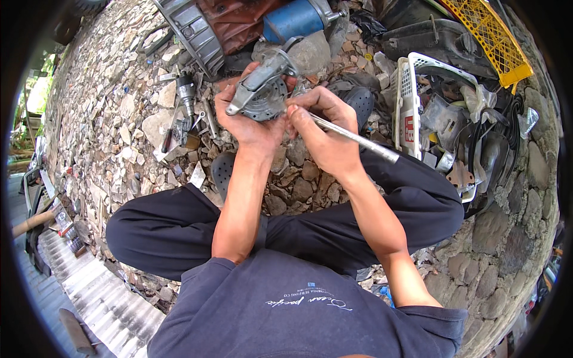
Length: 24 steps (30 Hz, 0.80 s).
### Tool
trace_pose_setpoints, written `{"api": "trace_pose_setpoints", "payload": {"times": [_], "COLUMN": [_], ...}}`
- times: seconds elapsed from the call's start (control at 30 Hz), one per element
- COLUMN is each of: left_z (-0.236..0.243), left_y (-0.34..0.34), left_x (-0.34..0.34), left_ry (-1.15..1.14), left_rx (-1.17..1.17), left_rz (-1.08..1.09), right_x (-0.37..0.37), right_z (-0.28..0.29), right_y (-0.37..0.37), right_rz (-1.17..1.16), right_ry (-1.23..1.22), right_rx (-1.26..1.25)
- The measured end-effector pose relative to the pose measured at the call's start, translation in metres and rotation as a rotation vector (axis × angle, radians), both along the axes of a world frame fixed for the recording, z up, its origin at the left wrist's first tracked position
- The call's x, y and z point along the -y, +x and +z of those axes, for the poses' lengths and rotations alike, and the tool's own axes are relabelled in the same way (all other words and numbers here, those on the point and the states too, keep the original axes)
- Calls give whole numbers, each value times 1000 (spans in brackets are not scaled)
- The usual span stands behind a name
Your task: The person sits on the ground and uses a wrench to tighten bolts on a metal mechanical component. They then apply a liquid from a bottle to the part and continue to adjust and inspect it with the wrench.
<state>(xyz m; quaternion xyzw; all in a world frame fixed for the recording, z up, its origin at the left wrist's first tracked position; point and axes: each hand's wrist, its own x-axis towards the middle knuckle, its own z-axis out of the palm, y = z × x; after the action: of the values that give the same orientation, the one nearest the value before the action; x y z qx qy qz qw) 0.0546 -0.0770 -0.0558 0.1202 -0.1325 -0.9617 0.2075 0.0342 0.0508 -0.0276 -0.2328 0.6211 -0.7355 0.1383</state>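
In front of my lap, my left hand [258,132] cups a grey metal machine part [262,89] from below and from its left side. This part has a round face with holes around it and a lever-like arm across its upper side. Close by on the right, my right hand [329,136] is closed around a slim silver metal rod tool [365,143]. The rod slants down to the right out of my grip. Its other end is hidden by my fingers, beside the part's lower right edge, and I cannot tell whether it touches.
Loose stones cover the ground. Tools, including a ratchet-like tool [185,94] and a wrench [209,117], lie left of my hands. Beyond are a ribbed metal housing [194,36] and a blue cylindrical motor [292,22]. A white plastic basket [407,110] of parts stands right, near a yellow grille [486,36].
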Motion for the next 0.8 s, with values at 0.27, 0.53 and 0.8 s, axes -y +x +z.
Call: {"api": "trace_pose_setpoints", "payload": {"times": [0.27, 0.53, 0.8], "left_z": [15, 12, 3], "left_y": [1, 5, 5], "left_x": [0, -2, 1], "left_ry": [74, 3, -52], "left_rx": [-34, -47, -80], "left_rz": [-60, -72, 14], "right_x": [-12, 5, 7], "right_z": [25, 10, 4], "right_y": [-7, 9, 16], "right_rz": [-90, -209, -203], "right_ry": [46, 39, 94], "right_rx": [-87, -108, -211]}}
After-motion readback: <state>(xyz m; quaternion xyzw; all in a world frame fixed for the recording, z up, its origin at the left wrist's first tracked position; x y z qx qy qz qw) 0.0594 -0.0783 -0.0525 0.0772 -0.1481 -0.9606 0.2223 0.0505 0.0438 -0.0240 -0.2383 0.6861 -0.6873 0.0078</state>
